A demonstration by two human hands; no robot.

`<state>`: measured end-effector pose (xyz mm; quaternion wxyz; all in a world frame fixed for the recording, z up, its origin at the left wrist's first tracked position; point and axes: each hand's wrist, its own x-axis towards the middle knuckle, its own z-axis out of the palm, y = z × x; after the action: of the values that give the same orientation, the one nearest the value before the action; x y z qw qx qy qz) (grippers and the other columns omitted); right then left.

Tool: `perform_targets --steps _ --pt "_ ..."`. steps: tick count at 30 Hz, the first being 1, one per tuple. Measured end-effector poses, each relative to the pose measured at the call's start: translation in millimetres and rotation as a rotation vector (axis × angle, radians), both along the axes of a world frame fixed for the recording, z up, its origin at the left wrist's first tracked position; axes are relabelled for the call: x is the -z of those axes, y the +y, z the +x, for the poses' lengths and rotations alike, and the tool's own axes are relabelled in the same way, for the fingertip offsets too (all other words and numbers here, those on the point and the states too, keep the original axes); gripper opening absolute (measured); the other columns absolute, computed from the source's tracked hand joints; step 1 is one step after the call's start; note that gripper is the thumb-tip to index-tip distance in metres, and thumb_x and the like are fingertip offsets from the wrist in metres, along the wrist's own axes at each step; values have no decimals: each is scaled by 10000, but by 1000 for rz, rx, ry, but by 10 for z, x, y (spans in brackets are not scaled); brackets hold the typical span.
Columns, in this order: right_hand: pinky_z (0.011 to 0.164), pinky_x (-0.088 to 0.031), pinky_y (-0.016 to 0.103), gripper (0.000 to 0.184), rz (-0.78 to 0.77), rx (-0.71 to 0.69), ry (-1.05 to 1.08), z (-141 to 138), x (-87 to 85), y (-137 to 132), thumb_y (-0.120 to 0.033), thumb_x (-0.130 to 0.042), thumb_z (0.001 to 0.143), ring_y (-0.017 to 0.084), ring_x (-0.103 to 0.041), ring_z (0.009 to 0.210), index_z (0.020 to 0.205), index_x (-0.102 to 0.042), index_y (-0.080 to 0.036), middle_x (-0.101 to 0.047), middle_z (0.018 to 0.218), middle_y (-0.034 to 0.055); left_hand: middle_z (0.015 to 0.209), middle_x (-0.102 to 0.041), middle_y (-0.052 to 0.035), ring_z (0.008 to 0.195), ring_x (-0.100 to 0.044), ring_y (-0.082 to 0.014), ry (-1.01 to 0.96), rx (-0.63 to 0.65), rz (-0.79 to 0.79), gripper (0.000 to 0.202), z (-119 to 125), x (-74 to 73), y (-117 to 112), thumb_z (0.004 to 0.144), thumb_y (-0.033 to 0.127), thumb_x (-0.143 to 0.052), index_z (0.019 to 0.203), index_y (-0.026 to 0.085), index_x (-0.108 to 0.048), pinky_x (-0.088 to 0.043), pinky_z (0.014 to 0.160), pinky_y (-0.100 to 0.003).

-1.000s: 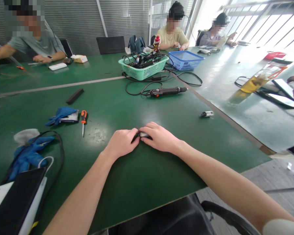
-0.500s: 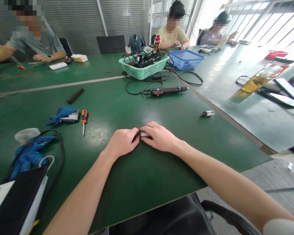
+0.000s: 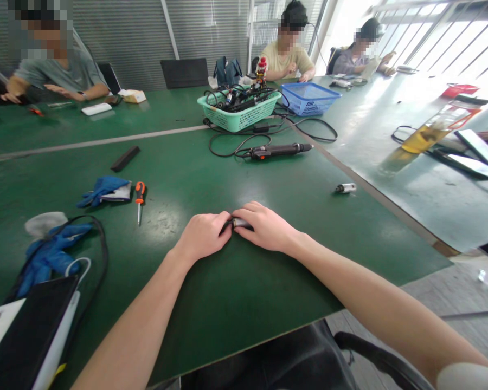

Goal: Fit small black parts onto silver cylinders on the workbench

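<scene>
My left hand (image 3: 201,236) and my right hand (image 3: 265,227) rest together on the green table (image 3: 244,292), knuckles up. Both are closed on a small part with a silver metal body and a black end (image 3: 236,222), of which only a sliver shows between the fingertips. A similar small silver cylinder (image 3: 345,188) lies alone to the right. An orange-handled screwdriver (image 3: 139,197) lies to the left of my hands.
Blue gloves (image 3: 103,190) and a black cable (image 3: 97,244) lie at left, a dark device (image 3: 24,330) at the near left corner. Farther back sit an electric screwdriver (image 3: 278,150), a green basket (image 3: 239,111) of tools and a blue basket (image 3: 308,99). Three people sit around the table.
My hands have stayed in place on the small part. The person at far left has shifted their arms.
</scene>
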<state>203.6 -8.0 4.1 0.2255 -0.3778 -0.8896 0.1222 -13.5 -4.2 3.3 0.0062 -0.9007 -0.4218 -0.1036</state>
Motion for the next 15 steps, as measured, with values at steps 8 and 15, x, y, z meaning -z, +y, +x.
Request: perform_targets --steps 8,15 --pt "935 -494 407 251 -3 -2 18 -1 -10 -5 -277 -579 961 257 -590 1018 1180 -642 -170 -668 1059 115 857 -722 -57 743 -683 -210 2 -5 -2 197 0 4 -4 981 310 -437 989 197 -597 -461 647 -305" --pt "932 -498 404 252 -6 7 25 -9 -11 -5 -269 -590 953 257 -594 1023 1180 -646 -174 -670 1047 112 851 -720 -55 743 -683 -209 -3 -8 -3 192 -2 9 1 975 308 -444 998 199 -600 -463 648 -302"
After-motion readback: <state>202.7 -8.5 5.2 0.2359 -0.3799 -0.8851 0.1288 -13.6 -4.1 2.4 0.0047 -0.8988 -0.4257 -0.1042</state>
